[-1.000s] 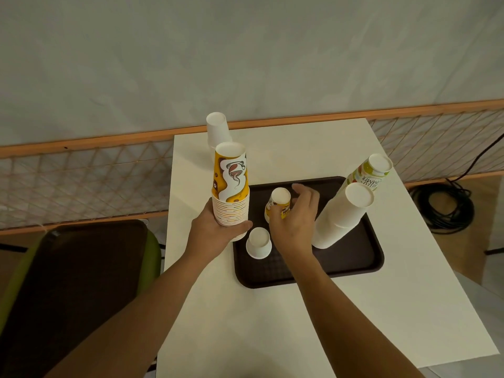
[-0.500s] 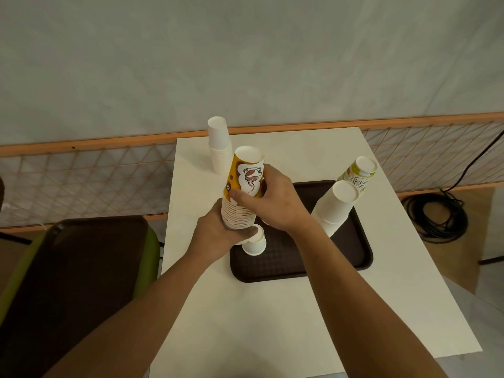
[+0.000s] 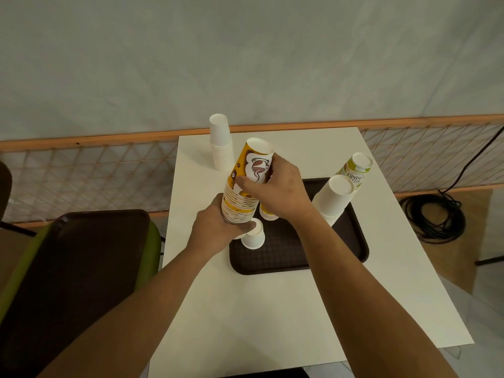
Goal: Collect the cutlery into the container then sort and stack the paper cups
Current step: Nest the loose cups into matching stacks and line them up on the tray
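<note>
Over the brown tray (image 3: 297, 257), L hand (image 3: 218, 227) grips the yellow cup stack (image 3: 242, 195) to steady it; R hand (image 3: 278, 190) clasps its top cup (image 3: 256, 165), seating it.

a pale grey wall (image 3: 245, 50) stood behind a wood-railed lattice fence (image 3: 81, 173), with a green chair (image 3: 154, 246) left of the white surface (image 3: 272, 309) and a coiled black cable (image 3: 433, 216) on the floor (image 3: 469, 257).

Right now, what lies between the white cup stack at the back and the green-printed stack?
In the head view, the yellow stack, held by the left hand at its base and the right hand near its top.
</note>
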A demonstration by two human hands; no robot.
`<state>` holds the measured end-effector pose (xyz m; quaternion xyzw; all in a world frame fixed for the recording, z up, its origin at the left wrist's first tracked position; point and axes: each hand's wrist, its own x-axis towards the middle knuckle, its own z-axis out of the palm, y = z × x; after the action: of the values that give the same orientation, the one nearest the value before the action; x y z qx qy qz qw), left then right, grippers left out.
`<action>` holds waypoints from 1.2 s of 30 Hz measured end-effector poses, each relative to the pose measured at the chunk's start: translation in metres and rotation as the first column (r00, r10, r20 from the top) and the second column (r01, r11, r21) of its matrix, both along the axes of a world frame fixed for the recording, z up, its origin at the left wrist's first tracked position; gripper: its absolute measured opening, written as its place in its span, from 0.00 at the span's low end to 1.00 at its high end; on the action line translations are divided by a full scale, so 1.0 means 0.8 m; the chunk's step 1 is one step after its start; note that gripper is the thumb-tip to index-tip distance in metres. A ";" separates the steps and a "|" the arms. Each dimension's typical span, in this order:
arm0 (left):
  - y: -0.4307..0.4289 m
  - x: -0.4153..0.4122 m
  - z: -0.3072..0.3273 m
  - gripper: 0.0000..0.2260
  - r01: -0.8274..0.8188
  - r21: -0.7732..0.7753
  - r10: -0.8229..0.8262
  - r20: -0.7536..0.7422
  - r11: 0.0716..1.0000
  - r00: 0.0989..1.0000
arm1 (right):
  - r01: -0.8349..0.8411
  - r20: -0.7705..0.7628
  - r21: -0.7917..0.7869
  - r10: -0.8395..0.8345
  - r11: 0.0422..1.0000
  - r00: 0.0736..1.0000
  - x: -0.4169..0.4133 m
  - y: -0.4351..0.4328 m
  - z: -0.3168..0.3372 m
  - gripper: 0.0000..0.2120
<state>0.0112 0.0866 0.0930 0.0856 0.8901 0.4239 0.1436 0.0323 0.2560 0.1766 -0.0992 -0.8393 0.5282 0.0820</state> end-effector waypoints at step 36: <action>-0.004 -0.012 -0.026 0.38 -0.056 0.060 0.053 0.054 0.997 0.997 | 0.519 -0.120 0.073 -0.509 0.852 0.852 -0.026 0.028 -0.106 0.30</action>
<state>0.0019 0.0836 0.0725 0.0543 0.8747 0.4568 0.1526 0.0117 0.2785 0.0915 -0.2900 -0.8032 0.4473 0.2657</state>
